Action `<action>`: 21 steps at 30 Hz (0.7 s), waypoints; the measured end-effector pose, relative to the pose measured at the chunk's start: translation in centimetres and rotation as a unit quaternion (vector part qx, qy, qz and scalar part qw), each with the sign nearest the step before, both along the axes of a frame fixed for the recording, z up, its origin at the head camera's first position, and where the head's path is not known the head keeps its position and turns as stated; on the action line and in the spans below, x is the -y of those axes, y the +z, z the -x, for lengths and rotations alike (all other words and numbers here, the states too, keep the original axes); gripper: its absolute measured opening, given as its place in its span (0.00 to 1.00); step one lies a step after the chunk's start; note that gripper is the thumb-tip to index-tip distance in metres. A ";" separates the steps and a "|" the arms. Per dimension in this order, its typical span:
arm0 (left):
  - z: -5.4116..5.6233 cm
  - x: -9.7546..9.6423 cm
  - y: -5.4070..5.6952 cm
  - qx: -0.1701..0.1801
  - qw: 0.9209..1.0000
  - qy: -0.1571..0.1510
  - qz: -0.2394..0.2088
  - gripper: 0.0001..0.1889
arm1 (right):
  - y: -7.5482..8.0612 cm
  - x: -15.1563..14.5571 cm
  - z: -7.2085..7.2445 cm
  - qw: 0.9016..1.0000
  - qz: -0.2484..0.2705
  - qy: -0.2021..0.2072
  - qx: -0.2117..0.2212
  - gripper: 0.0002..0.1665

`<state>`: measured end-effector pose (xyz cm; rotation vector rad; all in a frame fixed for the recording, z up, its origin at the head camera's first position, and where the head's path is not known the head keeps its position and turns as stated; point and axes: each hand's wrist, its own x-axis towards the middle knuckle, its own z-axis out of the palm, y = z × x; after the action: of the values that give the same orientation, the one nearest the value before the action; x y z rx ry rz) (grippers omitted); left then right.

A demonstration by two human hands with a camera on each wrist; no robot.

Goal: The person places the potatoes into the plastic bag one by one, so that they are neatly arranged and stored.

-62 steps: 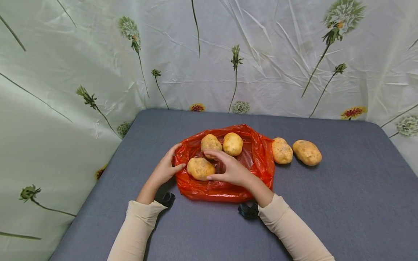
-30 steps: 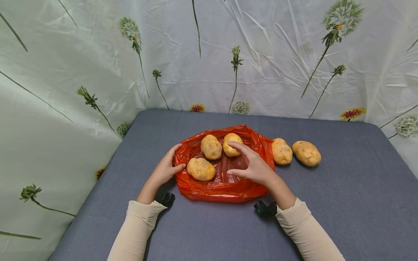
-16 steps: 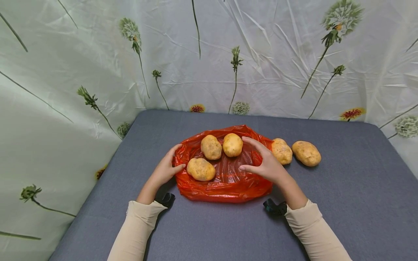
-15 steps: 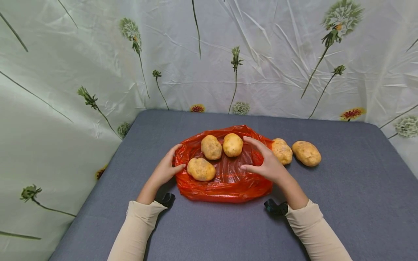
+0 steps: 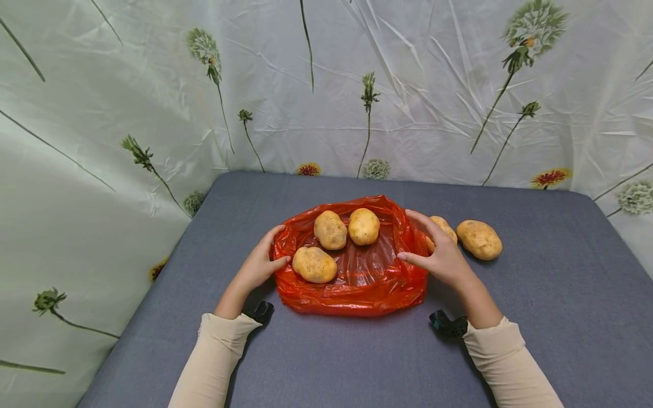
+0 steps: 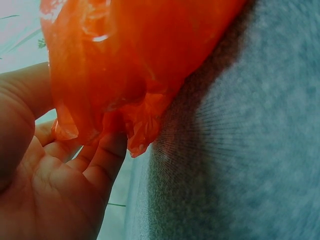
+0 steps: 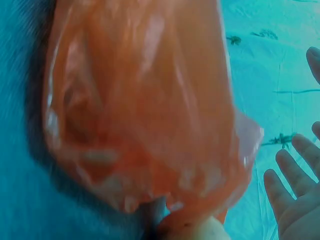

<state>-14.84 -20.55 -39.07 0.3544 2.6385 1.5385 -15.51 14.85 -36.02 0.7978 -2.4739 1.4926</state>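
Observation:
A red plastic bag (image 5: 352,303) lies spread on the table with its mouth facing up. Inside it are three potatoes: one at the front left (image 5: 314,265) and two behind. My left hand (image 5: 257,266) holds the bag's left rim; the left wrist view shows the red film (image 6: 135,55) between thumb and fingers. At the bag's right side is my right hand (image 5: 444,255), thumb and fingers spread. In the right wrist view those fingers (image 7: 280,192) are straight and apart from the bag. Behind this hand, a potato (image 5: 445,225) outside the bag is partly hidden.
Another potato (image 5: 479,239) lies on the grey table (image 5: 535,294), to the right of the half-hidden one. A pale curtain (image 5: 423,113) with flower prints hangs behind the table and along its left side. Dark wrist devices (image 5: 448,324) sit at both cuffs.
My right hand has moved right, from over the front-left potato across the bag to its right edge, now covering part of an outside potato. The left hand and the potatoes have stayed put.

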 end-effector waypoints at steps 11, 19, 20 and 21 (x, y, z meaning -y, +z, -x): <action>0.2 0.1 -0.3 0.010 1.000 -0.005 -0.012 0.36 | -2.8 -3.2 1.4 0.999 -0.007 -0.049 -0.018 0.47; 0.2 0.2 -0.4 0.011 1.000 -0.004 -0.011 0.36 | -3.4 -5.3 1.5 0.997 0.009 -0.076 -0.007 0.48; 0.2 0.2 -0.4 0.012 1.000 -0.003 -0.011 0.36 | -3.4 -5.5 1.5 0.997 0.011 -0.081 -0.003 0.48; 0.2 0.1 -0.4 0.012 1.000 -0.003 -0.010 0.36 | -3.4 -5.7 1.4 0.996 0.012 -0.087 -0.001 0.48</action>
<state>-15.04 -20.69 -39.42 0.3428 2.6025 1.5591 -16.94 20.60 -39.42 0.5622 -2.4474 1.4579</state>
